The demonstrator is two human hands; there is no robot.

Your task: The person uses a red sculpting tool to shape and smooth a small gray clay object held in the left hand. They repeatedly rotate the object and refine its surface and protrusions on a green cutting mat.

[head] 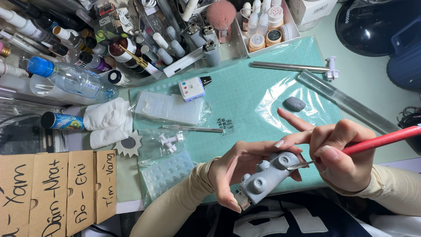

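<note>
Hands together at six o'clock: left hand (pixel 234 169) grips a grey clay-covered lighter (pixel 266 179), right hand (pixel 340 151) pinches a red-handled sculpting tool (pixel 377 141) smoothing clay; steady pressure seems needed.

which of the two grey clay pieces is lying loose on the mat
The small grey lump on the green cutting mat, untouched; the other covers the lighter held in the left hand.

Bright even light, soft shadows, sharp

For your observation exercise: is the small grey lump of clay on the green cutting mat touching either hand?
No: the grey clay lump lies alone on the green cutting mat, apart from both hands.
</note>
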